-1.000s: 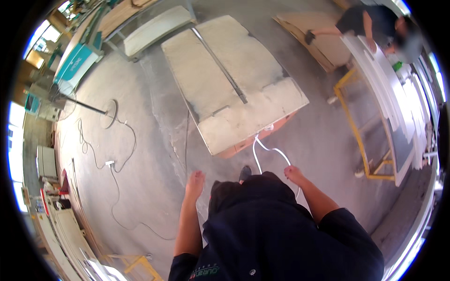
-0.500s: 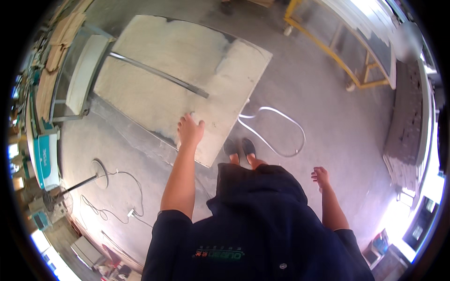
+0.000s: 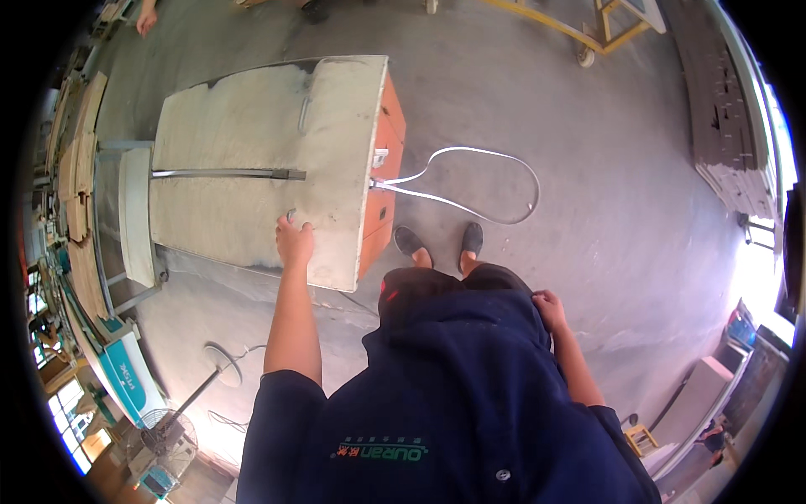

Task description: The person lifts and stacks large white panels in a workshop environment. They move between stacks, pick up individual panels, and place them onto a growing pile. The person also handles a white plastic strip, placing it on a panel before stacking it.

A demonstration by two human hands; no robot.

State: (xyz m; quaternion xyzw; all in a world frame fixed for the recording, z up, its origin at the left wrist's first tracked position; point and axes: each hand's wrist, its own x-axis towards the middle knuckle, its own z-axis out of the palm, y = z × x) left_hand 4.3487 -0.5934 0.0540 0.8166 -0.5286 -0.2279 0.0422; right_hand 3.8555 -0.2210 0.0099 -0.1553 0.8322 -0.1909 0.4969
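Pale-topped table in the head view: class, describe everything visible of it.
The table has a broad, roughly rectangular top, off-white and board-like, with dark patches near its upper edge in the picture. Below its right end shows an orange side with small dark spots. A grey metal strip runs lengthwise along the top, ending short of the right edge. A looped white strap extends from that orange side. The left hand is over the top, fingertips at a small metallic piece; any grip is unclear.
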